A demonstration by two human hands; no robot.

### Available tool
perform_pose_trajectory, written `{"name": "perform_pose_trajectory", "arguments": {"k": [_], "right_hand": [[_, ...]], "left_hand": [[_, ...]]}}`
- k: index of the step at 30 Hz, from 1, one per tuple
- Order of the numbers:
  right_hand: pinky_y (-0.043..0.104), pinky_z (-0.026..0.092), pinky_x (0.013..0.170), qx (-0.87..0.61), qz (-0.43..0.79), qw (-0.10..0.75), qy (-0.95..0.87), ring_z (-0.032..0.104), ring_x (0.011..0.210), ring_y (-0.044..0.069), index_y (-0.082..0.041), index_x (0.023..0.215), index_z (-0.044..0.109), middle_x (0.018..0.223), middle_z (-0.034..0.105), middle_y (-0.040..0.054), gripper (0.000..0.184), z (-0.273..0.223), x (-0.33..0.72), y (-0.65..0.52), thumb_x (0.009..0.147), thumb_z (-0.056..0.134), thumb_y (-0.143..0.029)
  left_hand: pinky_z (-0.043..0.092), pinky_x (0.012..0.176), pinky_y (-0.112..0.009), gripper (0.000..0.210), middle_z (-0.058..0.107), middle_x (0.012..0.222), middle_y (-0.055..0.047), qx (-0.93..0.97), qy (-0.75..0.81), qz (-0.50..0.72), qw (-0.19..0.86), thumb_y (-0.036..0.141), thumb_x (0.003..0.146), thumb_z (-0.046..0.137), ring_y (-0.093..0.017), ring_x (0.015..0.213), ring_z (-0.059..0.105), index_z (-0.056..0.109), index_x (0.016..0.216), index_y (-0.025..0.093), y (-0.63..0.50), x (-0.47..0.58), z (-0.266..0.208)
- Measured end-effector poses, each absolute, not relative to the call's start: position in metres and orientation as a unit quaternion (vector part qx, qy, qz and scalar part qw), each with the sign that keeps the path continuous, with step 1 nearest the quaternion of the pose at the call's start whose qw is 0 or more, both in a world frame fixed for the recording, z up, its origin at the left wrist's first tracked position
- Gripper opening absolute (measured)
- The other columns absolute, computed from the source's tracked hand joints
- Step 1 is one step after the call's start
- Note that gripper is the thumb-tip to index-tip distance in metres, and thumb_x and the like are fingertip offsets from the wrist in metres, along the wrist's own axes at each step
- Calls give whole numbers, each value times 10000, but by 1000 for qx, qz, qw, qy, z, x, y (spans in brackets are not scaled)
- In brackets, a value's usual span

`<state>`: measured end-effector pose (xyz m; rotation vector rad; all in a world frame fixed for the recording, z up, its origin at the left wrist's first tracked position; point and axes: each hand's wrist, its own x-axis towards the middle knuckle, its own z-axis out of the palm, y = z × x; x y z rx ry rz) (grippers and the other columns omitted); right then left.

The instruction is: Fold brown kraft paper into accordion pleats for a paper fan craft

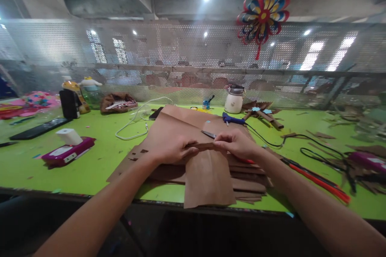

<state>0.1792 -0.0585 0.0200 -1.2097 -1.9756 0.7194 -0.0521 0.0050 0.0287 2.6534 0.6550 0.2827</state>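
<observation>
A sheet of brown kraft paper (209, 176) hangs toward the table's front edge, its upper edge creased into a narrow fold. My left hand (173, 148) pinches that fold at its left end. At the right end, the thumb and fingers of my right hand (237, 142) are closed on the same fold. Pointed metal blades (208, 134), seemingly of scissors, show just behind my right fingertips; a bit of red handle appears below the hand, and the rest is hidden. Beneath both hands lies a stack of brown paper (247, 184), with a larger sheet (175, 122) spread behind.
A blue glue gun (233, 119) with a black cord lies behind my right hand. Right of my forearm rests an orange-handled tool (319, 180). A purple power strip (68, 152), phone (40, 128) and white cable (129, 137) are left. A white jar (234, 99) stands near the mesh partition (187, 56).
</observation>
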Motion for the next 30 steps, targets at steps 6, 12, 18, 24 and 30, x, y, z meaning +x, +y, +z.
{"name": "perform_pose_trajectory", "arguments": {"k": [6,12,18,24,30], "right_hand": [[218,312,522,-472,301,325,-762,427,541,89,-139,726,597,576,506,-21,249,19,180,-56,776,527,-373],[206,221,439,-489,373,357,-703,324,457,59,-139,683,577,500,425,-54,287,15,175,-56,736,571,-421],[184,247,377,-454,472,449,-608,357,414,46,-131,718,610,512,457,-43,291,14,177,-54,706,631,-422],[290,486,705,-335,517,512,-598,589,796,153,-211,1127,567,910,630,51,446,21,171,-65,713,660,-350],[304,464,728,-331,440,432,-714,579,730,157,-157,778,669,722,625,29,182,27,157,-78,729,650,-330]], "left_hand": [[355,649,-228,378,635,893,-39,947,245,81,194,423,877,337,-143,743,521,583,1027,178,5,-52,29],[360,664,-233,371,624,902,-33,944,242,94,202,443,865,369,-149,772,527,576,1023,179,4,-51,33],[373,783,-252,374,615,997,-41,926,243,114,267,416,893,324,-161,897,523,581,1016,173,4,-51,41],[425,723,-265,362,596,1059,-80,782,208,144,569,423,878,383,-159,883,559,533,1093,174,-7,-54,35],[424,572,-271,427,607,702,-44,849,167,90,493,444,895,266,-132,597,538,587,956,169,-10,-38,30]]}}
